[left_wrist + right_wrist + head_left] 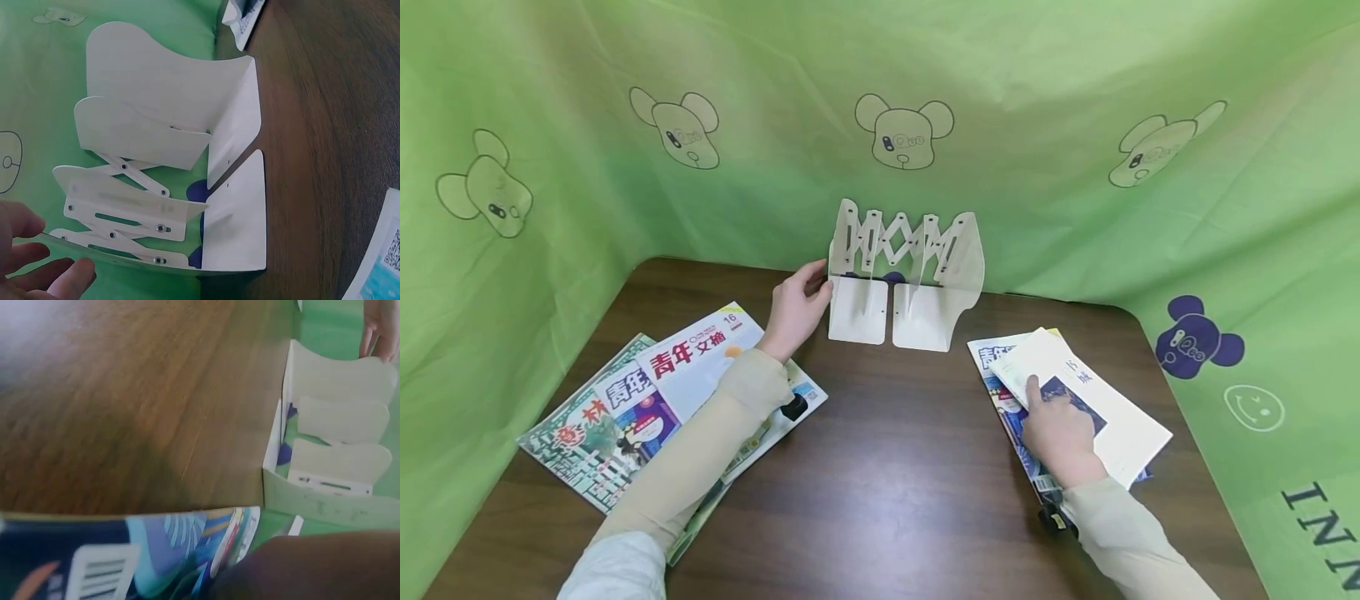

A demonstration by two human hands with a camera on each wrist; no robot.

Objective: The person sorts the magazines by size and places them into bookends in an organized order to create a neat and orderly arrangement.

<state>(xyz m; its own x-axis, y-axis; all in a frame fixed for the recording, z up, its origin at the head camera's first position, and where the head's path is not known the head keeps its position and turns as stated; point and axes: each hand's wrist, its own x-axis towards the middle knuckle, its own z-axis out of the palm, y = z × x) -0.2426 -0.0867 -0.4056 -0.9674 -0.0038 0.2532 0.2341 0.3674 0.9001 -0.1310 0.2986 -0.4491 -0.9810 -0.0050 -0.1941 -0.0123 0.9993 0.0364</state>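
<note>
white rack (pixel 857 312) stands at twelve o'clock, one hand at its side.
left hand (pixel 797 310), around eleven, touches the rack's outer edge with curved fingers; cannot tell whether it pinches. right hand (pixel 1062 432), about four o'clock, rests on a white booklet (pixel 1129 429), one digit laid along the cover; cannot tell if it grips. booklet sits askew atop a blue magazine (pixel 1011 423). overlapping magazines (pixel 691 375) at nine, partly behind left forearm. table (pixel 880 467) brown, wood-grained.

Rack (pixel 859 312): just right of my left hand (pixel 795 310). Magazine pile (pixel 647 408): leftward, nearer me (partly beneath my forearm (pixel 688 454)). Booklet (pixel 1123 421): under my right hand (pixel 1060 433), atop other magazines (pixel 1009 417).
</note>
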